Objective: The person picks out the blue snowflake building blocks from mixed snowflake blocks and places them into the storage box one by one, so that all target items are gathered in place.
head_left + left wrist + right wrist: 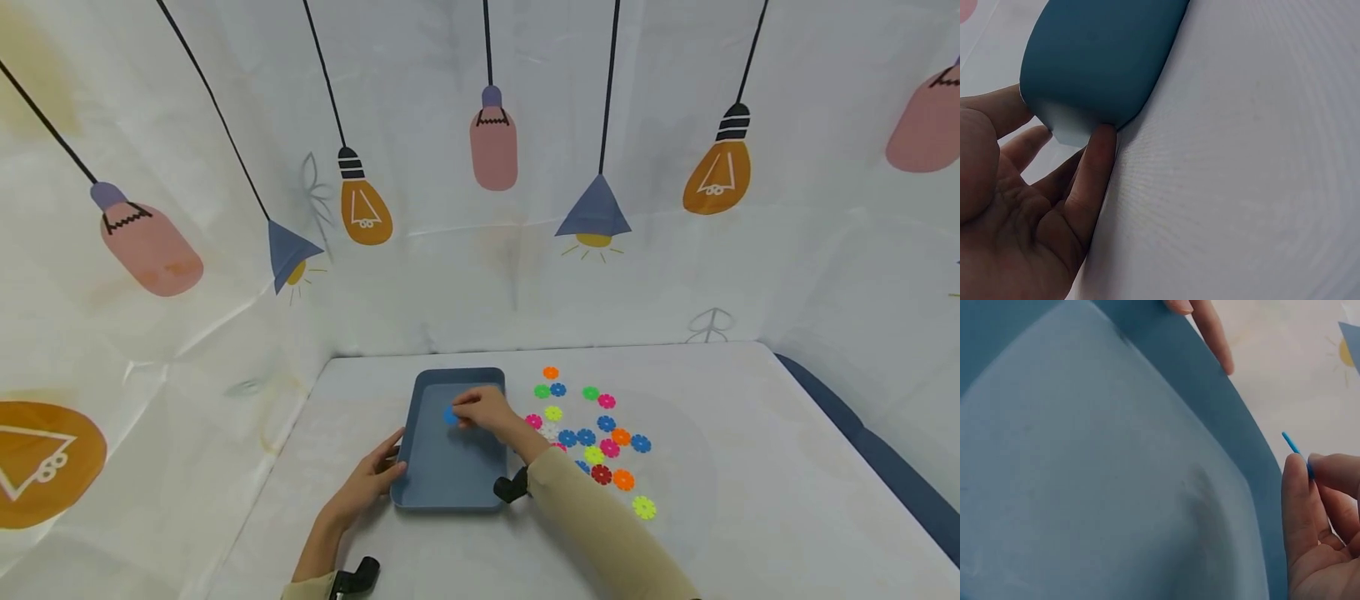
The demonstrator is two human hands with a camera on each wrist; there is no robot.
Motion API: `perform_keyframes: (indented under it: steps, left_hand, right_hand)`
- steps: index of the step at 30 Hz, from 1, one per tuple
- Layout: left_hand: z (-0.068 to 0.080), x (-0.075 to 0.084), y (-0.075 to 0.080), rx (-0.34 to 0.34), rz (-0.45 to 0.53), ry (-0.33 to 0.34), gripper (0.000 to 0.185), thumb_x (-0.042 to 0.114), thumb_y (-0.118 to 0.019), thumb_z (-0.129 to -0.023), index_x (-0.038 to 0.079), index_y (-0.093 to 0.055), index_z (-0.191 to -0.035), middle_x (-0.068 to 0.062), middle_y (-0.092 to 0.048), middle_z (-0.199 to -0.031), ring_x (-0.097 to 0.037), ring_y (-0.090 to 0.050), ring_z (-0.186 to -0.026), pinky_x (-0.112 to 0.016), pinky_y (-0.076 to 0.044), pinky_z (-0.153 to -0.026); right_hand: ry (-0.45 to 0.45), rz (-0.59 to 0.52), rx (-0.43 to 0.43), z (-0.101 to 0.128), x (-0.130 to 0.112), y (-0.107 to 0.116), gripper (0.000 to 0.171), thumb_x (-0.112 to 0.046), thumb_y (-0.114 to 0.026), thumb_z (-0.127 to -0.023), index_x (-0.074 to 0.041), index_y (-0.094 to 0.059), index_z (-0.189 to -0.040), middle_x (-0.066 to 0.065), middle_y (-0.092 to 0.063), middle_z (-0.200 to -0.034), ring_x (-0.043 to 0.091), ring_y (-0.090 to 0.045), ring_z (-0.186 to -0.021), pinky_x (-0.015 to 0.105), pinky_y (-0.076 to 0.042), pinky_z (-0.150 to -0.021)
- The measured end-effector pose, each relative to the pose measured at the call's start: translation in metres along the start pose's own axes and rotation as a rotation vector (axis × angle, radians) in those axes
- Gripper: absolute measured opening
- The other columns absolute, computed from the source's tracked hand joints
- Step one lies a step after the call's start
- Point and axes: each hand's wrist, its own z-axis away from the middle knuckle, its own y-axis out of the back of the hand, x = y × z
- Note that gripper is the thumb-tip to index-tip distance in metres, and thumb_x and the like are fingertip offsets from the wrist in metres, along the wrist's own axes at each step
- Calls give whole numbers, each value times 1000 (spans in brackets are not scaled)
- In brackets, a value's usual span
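A blue-grey rectangular tray (448,479) lies on the white table. My left hand (366,483) holds its left side; in the left wrist view, the thumb and fingers of that hand (1029,219) are at the tray wall (1097,62). Over the tray, my right hand (486,410) pinches a small blue disc (450,415) between thumb and fingertips. The right wrist view shows the disc (1291,442) edge-on and thin, above the tray's rim (1254,450). The tray floor (1085,456) bears no discs where it is visible.
Several flower-shaped discs in mixed colours lie scattered right of the tray, among them an orange one (623,479), a dark red one (602,474) and a yellow-green one (644,507). A white sheet (450,283) printed with lamps hangs behind the table (735,500).
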Motion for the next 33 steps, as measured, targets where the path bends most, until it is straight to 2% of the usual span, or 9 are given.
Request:
perform_keyframes:
  steps: [5, 12, 19, 21, 26, 28, 33]
  left_hand:
    - [-1, 0, -1, 18, -8, 16, 64, 21, -58, -100, 15, -27, -155, -27, -36, -145, -36, -49, -121, -38, -51, -83]
    - [-2, 0, -1, 18, 5, 27, 64, 21, -58, -100, 15, -26, -155, -27, -36, -144, -36, -50, -121, -37, -51, -82]
    - [-2, -1, -1, 34, -6, 33, 63, 22, -58, -99, 18, -28, -155, -25, -37, -144, -36, -50, -121, -38, -51, -81]
    - [-2, 0, 0, 43, -6, 35, 63, 22, -59, -99, 19, -29, -154, -24, -37, -144, -36, -50, -121, -39, -51, -81]
    - [-1, 1, 0, 46, -4, 27, 63, 22, -59, -99, 18, -29, -155, -26, -37, -144, -36, -50, -121, -37, -50, -81]
    - [-1, 0, 0, 39, -3, 22, 63, 22, -58, -99, 16, -28, -155, -27, -37, -144, -37, -49, -121, -37, -50, -80]
    - [-1, 0, -1, 20, 0, 31, 64, 24, -57, -100, 14, -26, -155, -28, -38, -143, -36, -50, -120, -39, -51, -82]
  right_hand:
    - [-4, -37, -8, -8, -3, -5, 24, -9, -70, -90, 5, -69, -110, 10, -68, -94, 13, -66, -68, 36, -57, -74]
    - [10, -89, -25, -18, -3, -10, 29, -6, -67, -92, 10, -65, -116, 13, -66, -100, 15, -66, -72, 40, -56, -78]
    - [-28, -144, 26, -28, -3, -14, 26, -2, -68, -90, 10, -66, -113, 13, -68, -96, 15, -67, -69, 40, -56, -78]
    - [-33, -144, 41, -29, -7, -14, 26, -1, -68, -90, 11, -66, -113, 14, -69, -95, 21, -69, -72, 41, -56, -79]
    - [-52, -142, 67, -38, -7, -16, 24, -1, -68, -89, 10, -67, -111, 15, -69, -94, 21, -69, -74, 40, -56, -78]
    - [-58, -149, 81, -44, -1, -17, 22, -1, -69, -89, 9, -68, -108, 14, -69, -93, 14, -68, -70, 36, -57, -75]
    - [-80, -176, 114, -51, 8, -21, 20, 2, -70, -87, 8, -68, -106, 14, -68, -92, 14, -67, -69, 31, -57, -71]
